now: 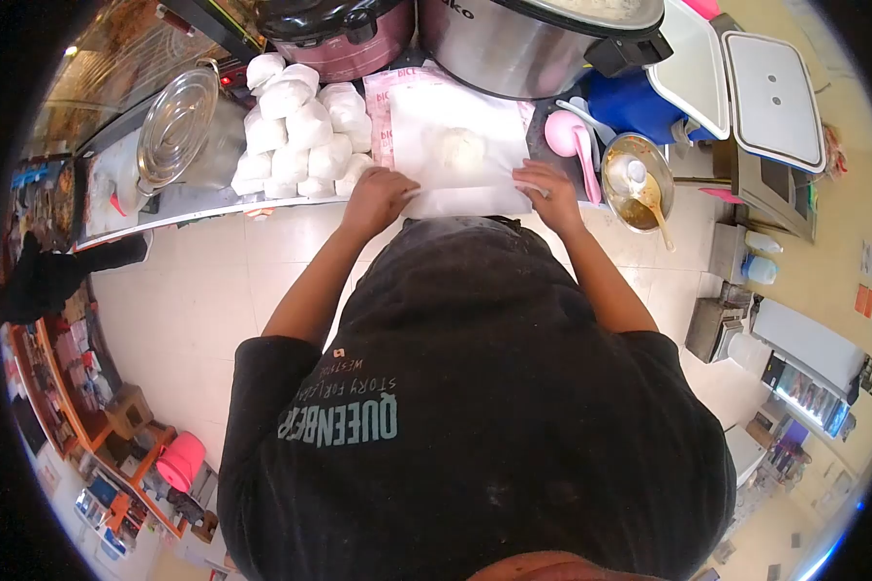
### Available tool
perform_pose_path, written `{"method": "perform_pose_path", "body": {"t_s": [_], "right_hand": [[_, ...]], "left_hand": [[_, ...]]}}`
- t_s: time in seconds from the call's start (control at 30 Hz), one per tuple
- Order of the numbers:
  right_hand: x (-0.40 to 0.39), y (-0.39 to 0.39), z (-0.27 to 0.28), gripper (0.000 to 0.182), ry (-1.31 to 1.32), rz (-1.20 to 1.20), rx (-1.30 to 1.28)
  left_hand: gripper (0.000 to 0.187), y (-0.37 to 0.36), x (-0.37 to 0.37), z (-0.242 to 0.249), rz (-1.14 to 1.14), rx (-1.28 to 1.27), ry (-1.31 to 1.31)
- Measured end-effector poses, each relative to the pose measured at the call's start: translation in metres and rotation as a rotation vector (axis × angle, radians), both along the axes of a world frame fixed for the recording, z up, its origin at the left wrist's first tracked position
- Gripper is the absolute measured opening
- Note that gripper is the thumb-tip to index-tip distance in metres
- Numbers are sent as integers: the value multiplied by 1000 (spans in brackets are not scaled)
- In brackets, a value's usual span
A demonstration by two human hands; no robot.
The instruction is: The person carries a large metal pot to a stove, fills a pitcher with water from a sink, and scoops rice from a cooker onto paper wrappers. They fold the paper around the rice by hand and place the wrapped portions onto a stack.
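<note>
A sheet of white wrapping paper (pixel 426 111) lies on the counter in front of me. On it sits a rounded white mound (pixel 458 148), which looks like rice. My left hand (pixel 382 200) pinches the near left corner of the paper, and my right hand (pixel 548 192) grips the near right corner. The near edge of the sheet is lifted and held taut between them. Just left of my left hand, several white paper-wrapped packets (pixel 305 131) are stacked in a pile. A pink rice scoop (pixel 577 145) lies to the right of my right hand.
Behind the paper stand a large silver rice cooker (pixel 513 48) and a pink-and-black cooker (pixel 344 48). A lidded steel pot (pixel 189 131) is at left. At right are a metal bowl (pixel 638 160) with a spoon (pixel 655 198) and a blue cooler (pixel 635 102).
</note>
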State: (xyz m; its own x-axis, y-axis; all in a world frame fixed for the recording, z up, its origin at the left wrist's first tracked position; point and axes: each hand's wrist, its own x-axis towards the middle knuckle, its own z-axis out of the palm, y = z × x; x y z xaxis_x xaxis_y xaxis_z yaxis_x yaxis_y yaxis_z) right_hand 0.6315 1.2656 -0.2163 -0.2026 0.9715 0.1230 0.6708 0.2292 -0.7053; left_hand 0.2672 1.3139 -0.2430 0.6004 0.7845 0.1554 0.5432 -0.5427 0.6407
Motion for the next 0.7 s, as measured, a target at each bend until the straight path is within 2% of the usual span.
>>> {"method": "perform_pose_path", "body": {"t_s": [0.07,0.13,0.17,0.23,0.27,0.33,0.4,0.5,0.6,0.7], "right_hand": [[1,-9,5,20,13,3,3],[1,-17,5,17,67,-24,-2],[2,-17,2,16,125,-86,-98],[-4,-16,1,19,239,-214,-288],[-7,-13,5,22,214,-256,-321],[-11,-3,15,31,161,-342,-384],[-9,4,2,37,142,-373,-358],[-9,13,-25,44,177,-454,-330],[-6,21,-32,46,120,-475,-364],[-6,21,-36,47,103,-475,-390]], "left_hand": [[12,-7,-4,8,-17,-29,-54],[8,-14,0,10,50,-110,-281],[9,-17,2,10,85,-154,-394],[16,-17,4,6,187,-412,-395],[20,-16,5,4,237,-542,-393],[27,-9,12,0,333,-504,-327],[38,-2,22,0,449,-516,-264],[46,6,29,-25,538,-332,-169],[52,10,33,-28,651,-504,-139],[50,10,32,-31,684,-609,-140]]}}
